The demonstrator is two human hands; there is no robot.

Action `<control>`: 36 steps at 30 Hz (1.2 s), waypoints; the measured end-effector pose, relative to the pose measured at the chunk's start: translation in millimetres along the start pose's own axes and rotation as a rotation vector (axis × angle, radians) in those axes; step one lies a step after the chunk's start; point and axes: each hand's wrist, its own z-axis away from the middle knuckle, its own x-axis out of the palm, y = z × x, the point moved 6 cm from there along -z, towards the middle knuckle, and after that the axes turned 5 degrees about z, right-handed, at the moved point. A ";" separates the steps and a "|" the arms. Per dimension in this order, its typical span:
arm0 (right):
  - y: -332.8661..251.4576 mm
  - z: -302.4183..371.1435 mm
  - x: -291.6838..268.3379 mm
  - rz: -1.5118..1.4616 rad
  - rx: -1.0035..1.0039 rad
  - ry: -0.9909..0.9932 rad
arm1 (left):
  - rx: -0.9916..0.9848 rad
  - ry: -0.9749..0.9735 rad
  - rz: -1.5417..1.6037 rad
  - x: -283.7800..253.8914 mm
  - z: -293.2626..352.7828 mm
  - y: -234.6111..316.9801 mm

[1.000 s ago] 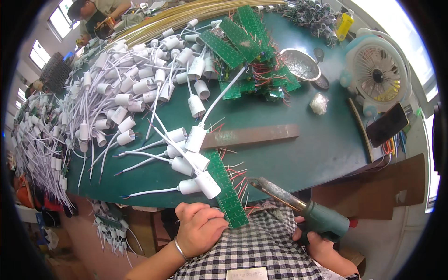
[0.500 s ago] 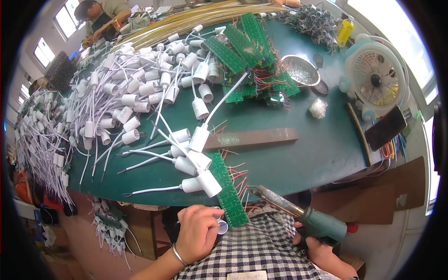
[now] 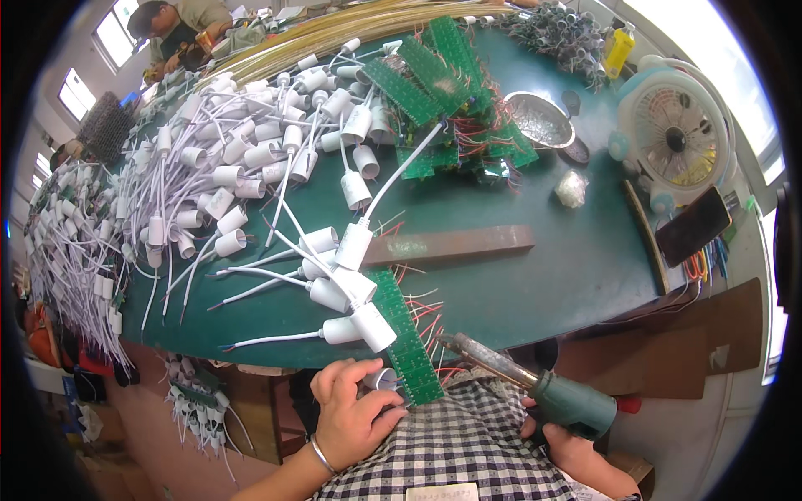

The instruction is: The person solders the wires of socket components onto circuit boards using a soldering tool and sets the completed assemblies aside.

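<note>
My left hand [image 3: 349, 409] has its fingers and thumb round a white lamp socket [image 3: 381, 380], at the near end of a green circuit board [image 3: 405, 338]. Thin wires at that socket reach toward the board's edge. In my right hand [image 3: 555, 438] is a soldering gun [image 3: 575, 404] with a green body, its metal barrel pointing up and left. The barrel's tip is a little right of the board, close to loose red and white wires [image 3: 430, 321]. Several corded white sockets [image 3: 372, 326] lie along the board's left side. A rusty metal bar [image 3: 455, 245] lies beyond them.
Corded white sockets [image 3: 225, 175] are heaped on the green table [image 3: 576, 275] at the left. Green boards [image 3: 434, 79] are stacked behind the bar. Farther right are a metal bowl [image 3: 539, 121], a fan [image 3: 675, 138] and a phone [image 3: 692, 227]. Another person [image 3: 180, 33] works at far left.
My left hand has turned and moved slightly down, so more of the socket by the board now shows. The soldering gun has shifted slightly left.
</note>
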 end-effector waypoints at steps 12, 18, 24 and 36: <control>-20.1 -36.3 15.0 -0.051 -0.025 -0.159 | 0.141 0.047 0.015 1.7 0.0 -2.4; -1.6 -39.3 25.8 0.015 0.012 -0.241 | 0.170 0.088 -0.050 -0.3 -2.5 2.9; -10.1 -59.0 58.5 0.098 -0.009 -0.331 | 0.153 0.161 0.071 -6.6 -9.0 4.5; -38.6 -66.5 109.3 0.021 -0.351 -0.490 | 0.002 0.127 0.179 -2.9 -11.4 1.5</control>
